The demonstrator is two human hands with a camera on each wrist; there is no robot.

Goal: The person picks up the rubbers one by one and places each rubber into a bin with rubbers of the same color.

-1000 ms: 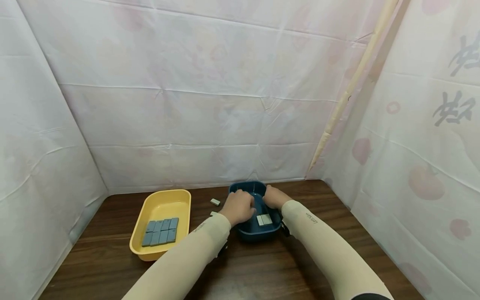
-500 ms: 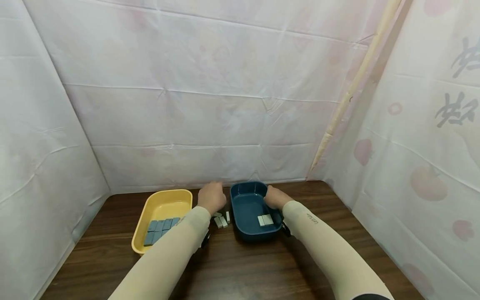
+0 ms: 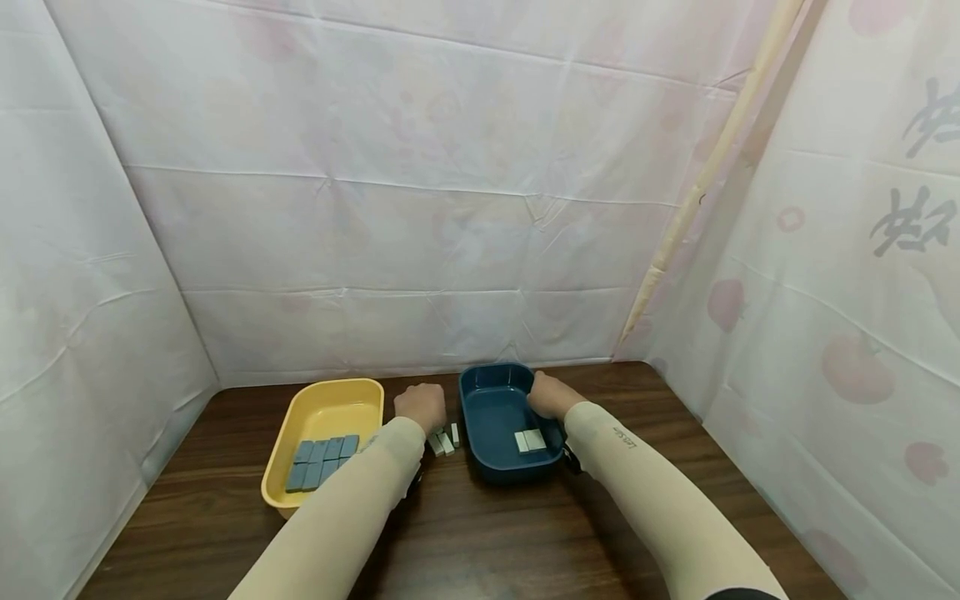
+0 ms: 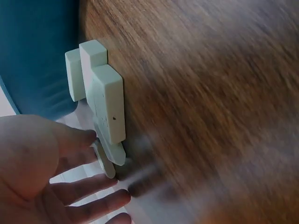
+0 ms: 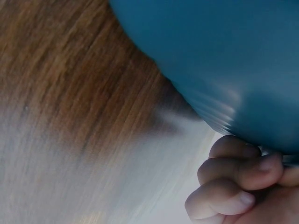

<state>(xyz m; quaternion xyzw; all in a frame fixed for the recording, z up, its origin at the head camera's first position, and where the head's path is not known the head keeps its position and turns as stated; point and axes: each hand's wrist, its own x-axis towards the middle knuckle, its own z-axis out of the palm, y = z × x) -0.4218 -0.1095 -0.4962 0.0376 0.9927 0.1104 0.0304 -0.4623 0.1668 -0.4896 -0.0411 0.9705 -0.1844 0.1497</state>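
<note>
Left of the blue tub (image 3: 487, 457), my left hand (image 3: 422, 407) reaches down at a small group of pale, domino-like blocks (image 3: 447, 442). In the left wrist view, its thumb and a finger pinch the ends of one pale block (image 4: 104, 159) lying against the others. My right hand (image 3: 553, 395) grips the tub's right rim; in the right wrist view its fingers (image 5: 224, 196) are curled at the edge. Two pale blocks (image 3: 530, 440) lie side by side inside the tub, near its front.
A yellow tub (image 3: 272, 479) stands at the left, with several blue-grey blocks (image 3: 318, 462) in rows inside; my left sleeve (image 3: 337, 508) covers part of it. Both tubs are on a dark wooden table (image 3: 495, 542). A white printed sheet (image 3: 420, 250) hangs behind.
My left hand has moved left out of the blue tub to the pale blocks on the table, then slightly towards me. The right hand has stayed on the rim.
</note>
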